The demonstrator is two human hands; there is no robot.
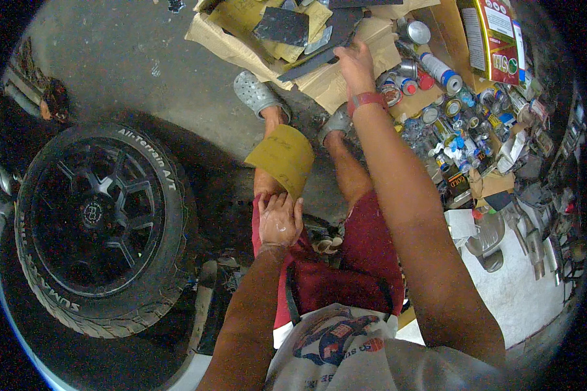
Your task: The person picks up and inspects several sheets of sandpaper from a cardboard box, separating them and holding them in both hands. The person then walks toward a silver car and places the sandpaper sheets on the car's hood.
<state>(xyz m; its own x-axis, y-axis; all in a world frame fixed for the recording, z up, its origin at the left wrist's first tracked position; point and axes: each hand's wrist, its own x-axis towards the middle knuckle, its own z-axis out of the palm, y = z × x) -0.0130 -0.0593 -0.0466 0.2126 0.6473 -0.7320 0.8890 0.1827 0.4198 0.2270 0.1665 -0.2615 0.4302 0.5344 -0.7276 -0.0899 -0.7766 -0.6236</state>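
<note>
The left hand (279, 220) pinches the lower edge of a mustard-yellow sheet of sandpaper (282, 159), held up above the knees near the picture's centre. At one o'clock the right hand (353, 65), a red band at its wrist, reaches with fingers spread onto a long dark grey strip (319, 55); whether it grips the strip I cannot tell. The strip lies on a flattened brown cardboard box (332, 81) holding more yellow sheets and one dark square sheet (282, 26). At three o'clock, a crowd of small tins and spray cans (447, 107), too many to count. At nine o'clock, one black all-terrain tyre on a black wheel (101, 218).
</note>
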